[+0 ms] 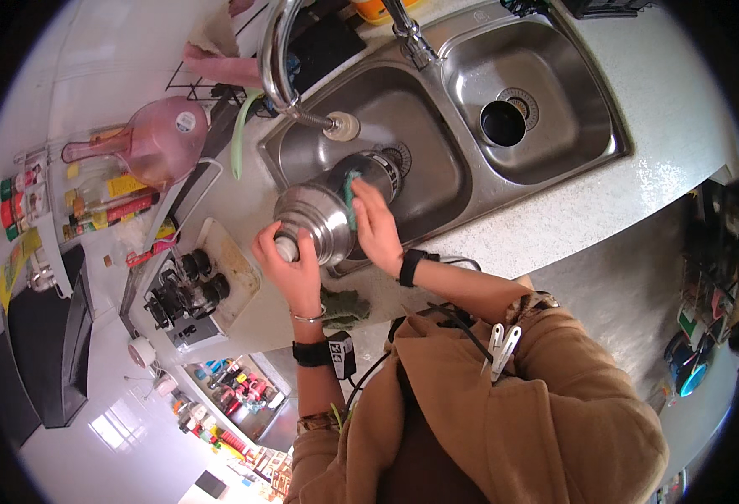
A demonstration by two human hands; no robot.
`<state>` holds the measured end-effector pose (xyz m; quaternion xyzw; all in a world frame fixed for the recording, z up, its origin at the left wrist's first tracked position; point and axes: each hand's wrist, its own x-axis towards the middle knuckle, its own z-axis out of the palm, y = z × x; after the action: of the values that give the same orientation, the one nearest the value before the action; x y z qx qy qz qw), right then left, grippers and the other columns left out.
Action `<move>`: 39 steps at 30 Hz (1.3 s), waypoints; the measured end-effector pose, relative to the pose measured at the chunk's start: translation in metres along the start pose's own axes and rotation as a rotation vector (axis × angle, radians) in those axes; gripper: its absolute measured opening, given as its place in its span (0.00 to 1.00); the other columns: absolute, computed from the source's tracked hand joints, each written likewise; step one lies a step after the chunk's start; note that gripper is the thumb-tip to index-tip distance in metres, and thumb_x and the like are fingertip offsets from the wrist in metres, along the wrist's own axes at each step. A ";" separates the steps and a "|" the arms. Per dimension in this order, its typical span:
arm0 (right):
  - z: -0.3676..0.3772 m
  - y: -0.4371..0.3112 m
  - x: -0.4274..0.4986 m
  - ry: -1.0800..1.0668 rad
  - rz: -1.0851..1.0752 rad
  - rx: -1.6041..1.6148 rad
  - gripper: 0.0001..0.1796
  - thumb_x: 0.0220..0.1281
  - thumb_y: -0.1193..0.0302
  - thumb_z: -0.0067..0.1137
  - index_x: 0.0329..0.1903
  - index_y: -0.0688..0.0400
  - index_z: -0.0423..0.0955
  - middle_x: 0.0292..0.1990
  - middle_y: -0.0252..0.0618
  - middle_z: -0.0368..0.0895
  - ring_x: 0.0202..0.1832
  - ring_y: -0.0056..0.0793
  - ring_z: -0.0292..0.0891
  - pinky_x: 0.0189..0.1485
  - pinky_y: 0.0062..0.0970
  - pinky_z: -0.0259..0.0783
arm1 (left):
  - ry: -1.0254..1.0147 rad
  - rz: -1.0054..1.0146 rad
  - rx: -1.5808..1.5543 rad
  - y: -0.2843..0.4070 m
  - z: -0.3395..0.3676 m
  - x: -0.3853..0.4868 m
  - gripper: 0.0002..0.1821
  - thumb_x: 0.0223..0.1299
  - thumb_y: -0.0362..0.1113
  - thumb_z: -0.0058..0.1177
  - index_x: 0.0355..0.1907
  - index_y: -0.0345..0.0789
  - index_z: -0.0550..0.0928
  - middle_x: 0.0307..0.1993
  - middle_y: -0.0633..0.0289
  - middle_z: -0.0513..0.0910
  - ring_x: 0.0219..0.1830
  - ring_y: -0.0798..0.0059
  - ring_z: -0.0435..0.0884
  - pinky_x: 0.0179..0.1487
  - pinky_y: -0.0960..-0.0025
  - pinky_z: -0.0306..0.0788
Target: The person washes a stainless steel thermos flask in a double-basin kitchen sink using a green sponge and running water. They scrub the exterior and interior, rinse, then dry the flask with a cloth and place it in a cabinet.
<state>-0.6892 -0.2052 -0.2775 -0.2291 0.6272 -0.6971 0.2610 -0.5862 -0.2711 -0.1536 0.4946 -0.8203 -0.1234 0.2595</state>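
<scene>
A large vacuum flask (pixel 322 217) with a ridged metal shoulder and a dark body lies tilted over the left basin of a steel double sink (pixel 432 183). My left hand (pixel 290 264) grips its neck end, around a pale stopper or mouth (pixel 287 248). Against the dark body, my right hand (pixel 372 227) presses a green scouring pad (pixel 350 195); the fingers lie flat over it. The flask's far end rests near the left drain. A round dark cup (pixel 502 123) with a metal rim stands by the drain of the right basin.
The chrome faucet (pixel 275 63) arches over the left basin, its spout end (pixel 343 126) close above the flask. A pink strainer or dipper (pixel 167 142) and bottles stand left. A dark green cloth (pixel 344 305) lies at the counter's front edge, beside a gas stove (pixel 202 283).
</scene>
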 end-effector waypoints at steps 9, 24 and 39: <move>-0.001 0.008 0.021 -0.235 -0.011 -0.143 0.18 0.72 0.74 0.47 0.60 0.67 0.72 0.62 0.60 0.73 0.67 0.59 0.64 0.71 0.43 0.62 | 0.220 -0.205 -0.091 -0.007 0.014 0.003 0.15 0.60 0.36 0.66 0.44 0.30 0.80 0.45 0.57 0.84 0.47 0.66 0.80 0.57 0.65 0.71; 0.000 0.041 0.040 -0.095 0.106 -0.562 0.24 0.65 0.80 0.46 0.63 0.75 0.62 0.62 0.68 0.67 0.66 0.68 0.61 0.73 0.48 0.57 | 0.303 -0.335 -0.162 -0.023 0.014 -0.008 0.11 0.66 0.34 0.60 0.45 0.28 0.82 0.43 0.60 0.83 0.45 0.72 0.77 0.55 0.69 0.71; -0.005 0.103 0.087 -0.244 0.258 -0.501 0.23 0.58 0.78 0.49 0.57 0.70 0.72 0.57 0.63 0.74 0.67 0.53 0.66 0.73 0.50 0.56 | 0.333 -0.342 -0.145 -0.028 0.017 -0.011 0.10 0.66 0.33 0.59 0.44 0.27 0.82 0.42 0.60 0.83 0.45 0.71 0.77 0.55 0.69 0.70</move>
<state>-0.7506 -0.2656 -0.3814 -0.2869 0.7675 -0.4493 0.3560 -0.5704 -0.2754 -0.1840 0.6196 -0.6599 -0.1408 0.4010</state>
